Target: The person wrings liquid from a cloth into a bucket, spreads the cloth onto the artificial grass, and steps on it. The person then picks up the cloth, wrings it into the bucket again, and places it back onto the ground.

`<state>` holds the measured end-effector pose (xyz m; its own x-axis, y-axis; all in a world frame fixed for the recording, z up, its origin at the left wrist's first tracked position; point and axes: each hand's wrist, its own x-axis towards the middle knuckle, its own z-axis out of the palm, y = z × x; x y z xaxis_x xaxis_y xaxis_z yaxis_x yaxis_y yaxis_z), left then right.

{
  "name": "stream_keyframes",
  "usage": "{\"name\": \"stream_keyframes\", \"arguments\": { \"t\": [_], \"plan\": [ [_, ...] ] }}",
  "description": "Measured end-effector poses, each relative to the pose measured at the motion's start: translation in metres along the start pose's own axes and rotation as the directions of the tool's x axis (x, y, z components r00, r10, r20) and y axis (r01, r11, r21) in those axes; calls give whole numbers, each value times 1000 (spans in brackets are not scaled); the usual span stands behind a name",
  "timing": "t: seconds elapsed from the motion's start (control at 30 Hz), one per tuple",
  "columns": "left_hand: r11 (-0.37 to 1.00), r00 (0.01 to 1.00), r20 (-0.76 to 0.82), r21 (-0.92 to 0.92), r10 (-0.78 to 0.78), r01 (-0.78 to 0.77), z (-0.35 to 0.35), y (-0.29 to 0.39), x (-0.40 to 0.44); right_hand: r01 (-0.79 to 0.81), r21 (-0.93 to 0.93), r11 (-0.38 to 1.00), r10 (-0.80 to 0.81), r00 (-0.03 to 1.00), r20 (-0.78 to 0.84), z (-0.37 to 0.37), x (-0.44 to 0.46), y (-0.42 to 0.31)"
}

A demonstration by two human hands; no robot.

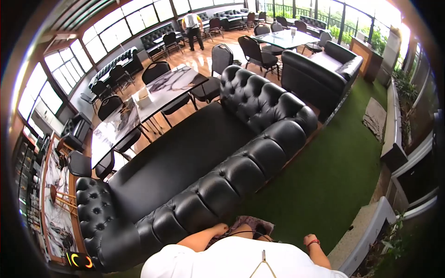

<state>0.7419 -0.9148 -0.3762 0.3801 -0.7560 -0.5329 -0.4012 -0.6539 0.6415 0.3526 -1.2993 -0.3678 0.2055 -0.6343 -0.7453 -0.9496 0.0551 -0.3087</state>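
Observation:
My left hand (221,229) is low beside the back of a black tufted leather sofa (208,194), its fingers curled in. Whether it holds anything is too small to make out. My right hand (310,240), with a red band at the wrist, hangs away from the sofa over green artificial turf (320,185). Its fingers look closed, with nothing seen in them. Between the hands, a greyish patterned slab (266,224) shows partly behind my legs. A thin dark cord crosses in front of me there.
Marble-topped tables (171,83) with black chairs (222,60) stand beyond the sofa; one bears a light box (143,98). Another black sofa (315,76) is ahead on the right. A planter edge (361,241) runs along my right. Far off stands another person (192,28).

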Motion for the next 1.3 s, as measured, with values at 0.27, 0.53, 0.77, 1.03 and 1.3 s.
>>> {"name": "stream_keyframes", "arguments": {
  "t": [0.27,0.53,0.77,1.03,1.3],
  "plan": [
    [974,974,-109,-124,-201,187,50,-81,-68,380,-47,924,-357,898,256,-28,13,-163],
    [859,861,-282,-427,-424,284,57,-34,-106,715,-620,324,-285,698,657,25,26,-250],
    [422,584,-177,-850,-792,315,141,6,-133,581,-206,-788,113,465,878,42,76,-340],
    [366,544,-122,-856,-830,367,184,59,-180,741,-468,-481,-162,450,878,65,92,-378],
    [314,407,-137,-858,-903,408,239,36,-277,565,-402,-720,-119,471,874,195,51,-376]
  ]
}}
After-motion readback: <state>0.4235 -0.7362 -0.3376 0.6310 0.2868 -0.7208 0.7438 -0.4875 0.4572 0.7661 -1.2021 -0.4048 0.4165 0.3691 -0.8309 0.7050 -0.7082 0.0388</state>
